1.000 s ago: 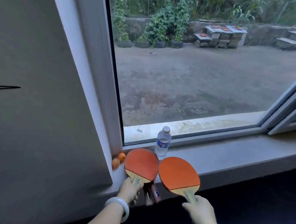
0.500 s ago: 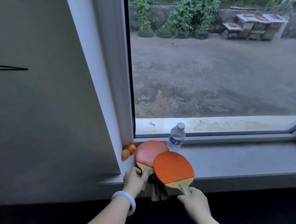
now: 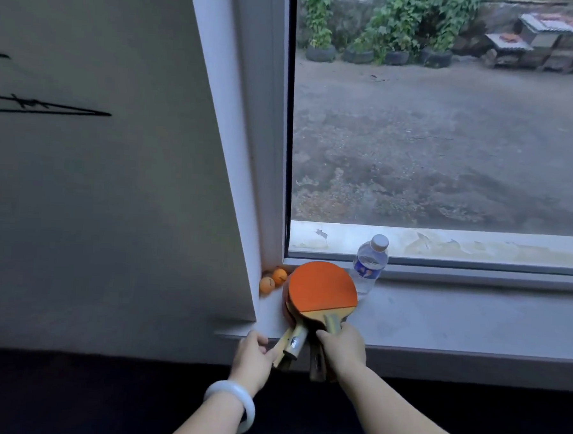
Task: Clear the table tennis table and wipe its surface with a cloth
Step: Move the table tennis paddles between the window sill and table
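two orange balls (image 3: 273,281) sit in the window-sill (image 3: 439,317) corner, one water bottle (image 3: 369,266) stands just right of a stack of paddles (image 3: 321,290) on the sill. right hand (image 3: 343,351) grips the top paddle's handle; left hand (image 3: 253,356) pinches a lower handle. paddle count under the top blade is unclear. a white bangle (image 3: 235,403) circles the left wrist.
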`<state>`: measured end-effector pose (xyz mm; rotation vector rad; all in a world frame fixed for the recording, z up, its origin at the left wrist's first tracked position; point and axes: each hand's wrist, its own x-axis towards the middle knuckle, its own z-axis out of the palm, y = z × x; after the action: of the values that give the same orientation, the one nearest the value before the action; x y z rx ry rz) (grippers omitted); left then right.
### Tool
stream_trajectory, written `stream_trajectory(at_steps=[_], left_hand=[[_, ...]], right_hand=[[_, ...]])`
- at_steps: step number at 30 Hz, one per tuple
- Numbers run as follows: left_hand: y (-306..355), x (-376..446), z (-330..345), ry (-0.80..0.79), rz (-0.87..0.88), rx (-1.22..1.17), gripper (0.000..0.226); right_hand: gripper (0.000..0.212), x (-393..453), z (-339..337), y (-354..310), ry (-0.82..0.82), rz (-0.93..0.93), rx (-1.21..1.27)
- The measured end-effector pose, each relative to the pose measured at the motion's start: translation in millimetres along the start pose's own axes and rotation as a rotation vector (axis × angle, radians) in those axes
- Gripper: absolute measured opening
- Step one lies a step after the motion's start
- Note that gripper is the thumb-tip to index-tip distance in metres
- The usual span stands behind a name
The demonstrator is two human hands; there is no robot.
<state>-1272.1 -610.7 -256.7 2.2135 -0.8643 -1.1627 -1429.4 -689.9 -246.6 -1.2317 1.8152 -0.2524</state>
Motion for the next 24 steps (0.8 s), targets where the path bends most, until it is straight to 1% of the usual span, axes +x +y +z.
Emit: stream_trajectory(at_steps=[6, 11, 19, 24], left_hand=[[0, -1, -9, 0.025, 0.006, 0.018, 0.017], [1, -1, -15, 0.014, 0.007, 0.023, 0.015], [9, -4, -20, 0.007, 0.010, 0.024, 0.017], [9, -7, -22, 0.006, 0.003, 0.022, 0.017]], right_hand=[[0.030, 8, 14, -8, -0.040, -0.027, -0.044], [0.030, 13, 17, -5, -0.060, -0.017, -0.084], [0.036, 16, 18, -3, -0.089, -0.019, -0.113], [0.039, 13, 19, -4, -0.094, -0.025, -0.181]])
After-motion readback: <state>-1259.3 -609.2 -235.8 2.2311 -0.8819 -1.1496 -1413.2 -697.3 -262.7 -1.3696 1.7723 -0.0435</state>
